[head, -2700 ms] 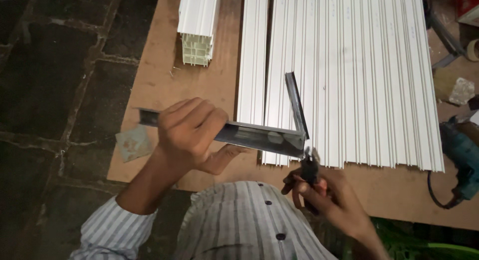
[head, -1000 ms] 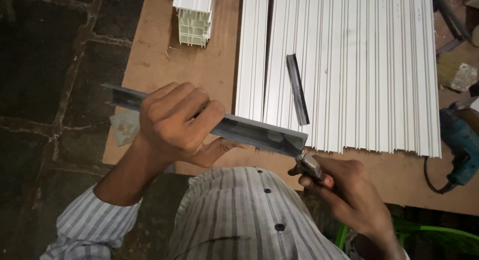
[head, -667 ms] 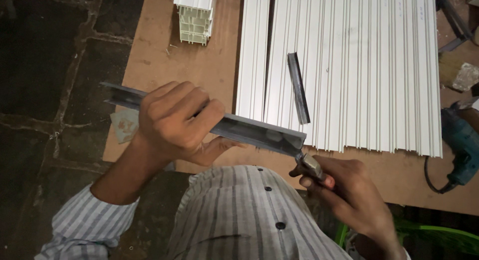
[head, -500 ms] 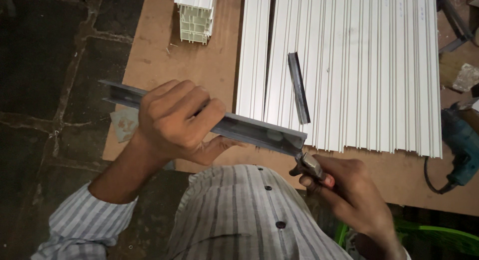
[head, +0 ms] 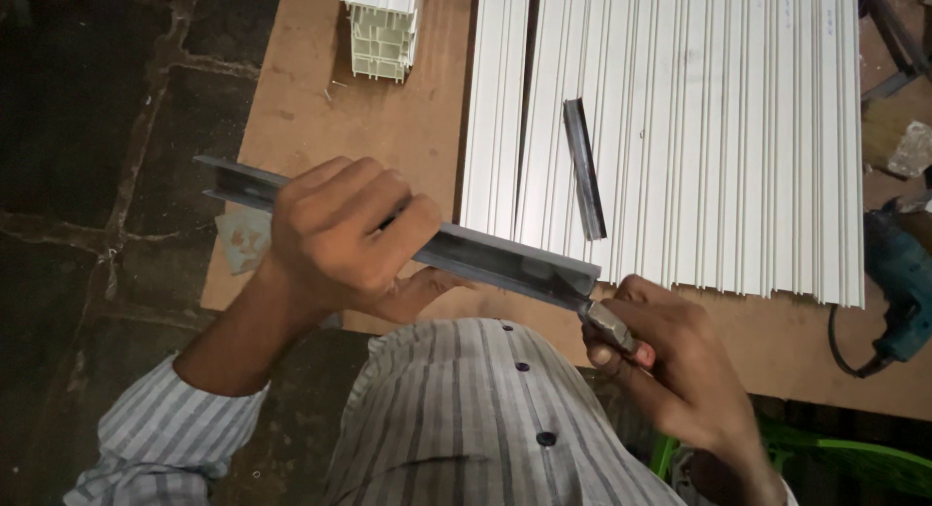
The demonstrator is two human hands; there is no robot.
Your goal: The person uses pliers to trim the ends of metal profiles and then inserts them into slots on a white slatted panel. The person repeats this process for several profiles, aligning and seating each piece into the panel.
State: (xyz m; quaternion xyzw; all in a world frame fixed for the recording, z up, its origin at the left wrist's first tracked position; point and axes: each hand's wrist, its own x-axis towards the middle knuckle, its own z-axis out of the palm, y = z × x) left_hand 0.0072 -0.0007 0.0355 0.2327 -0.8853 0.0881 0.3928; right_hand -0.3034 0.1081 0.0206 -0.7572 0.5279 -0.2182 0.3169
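The left hand (head: pixel 340 236) is closed tight around a long grey metal channel (head: pixel 505 261), its fingers wrapped over the top of the piece about a third of the way along from the far-left end. The channel is held in the air just off the near edge of the counter (head: pixel 359 127), slanting from upper left to lower right, so that its left end hangs past the counter's left edge over the dark stone floor (head: pixel 87 176) and its right end sits in front of the person's striped shirt (head: pixel 466 419). The right hand (head: pixel 670 360) is curled shut around a small metal tool (head: pixel 610 323), and the tip of that tool meets the right end of the channel; what kind of tool it is cannot be made out. On the counter, a wide stack of white ribbed plastic profiles (head: pixel 699 127) covers the middle and right part, reaching close to the near edge. A short dark metal strip (head: pixel 584 168) lies on top of these profiles, well clear of both hands. A short white hollow profile offcut (head: pixel 381 25) rests near the far edge, left of the stack. A blue-green power drill (head: pixel 898 273) lies by the right edge, its cord looping toward the near edge.
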